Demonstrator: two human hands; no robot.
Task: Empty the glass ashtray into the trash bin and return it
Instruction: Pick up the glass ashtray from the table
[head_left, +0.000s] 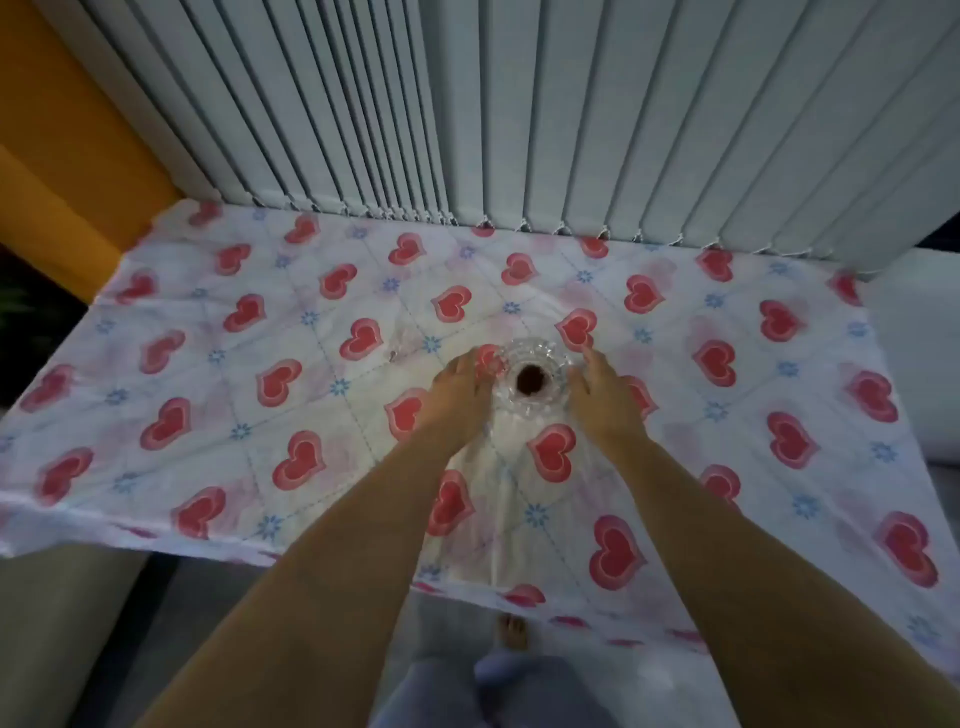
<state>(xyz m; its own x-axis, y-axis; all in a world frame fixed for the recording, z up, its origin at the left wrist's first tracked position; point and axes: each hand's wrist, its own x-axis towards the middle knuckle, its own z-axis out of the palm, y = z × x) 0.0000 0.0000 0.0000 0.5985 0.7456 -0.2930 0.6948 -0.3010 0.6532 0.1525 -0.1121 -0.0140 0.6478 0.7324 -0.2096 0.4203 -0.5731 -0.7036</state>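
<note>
A clear cut-glass ashtray (531, 379) stands on the table near its middle, with a dark brown patch in its bowl. My left hand (460, 392) is at the ashtray's left side, fingers curled against its rim. On the ashtray's right side is my right hand (602, 395), fingers spread and close to or touching the glass. The ashtray rests on the cloth. No trash bin is in view.
The table wears a white cloth (260, 395) printed with red hearts and blue flowers. White vertical blinds (519, 114) hang along its far edge. An orange wall (62, 171) is at the left. My bare foot (513, 631) shows on the pale floor below the near edge.
</note>
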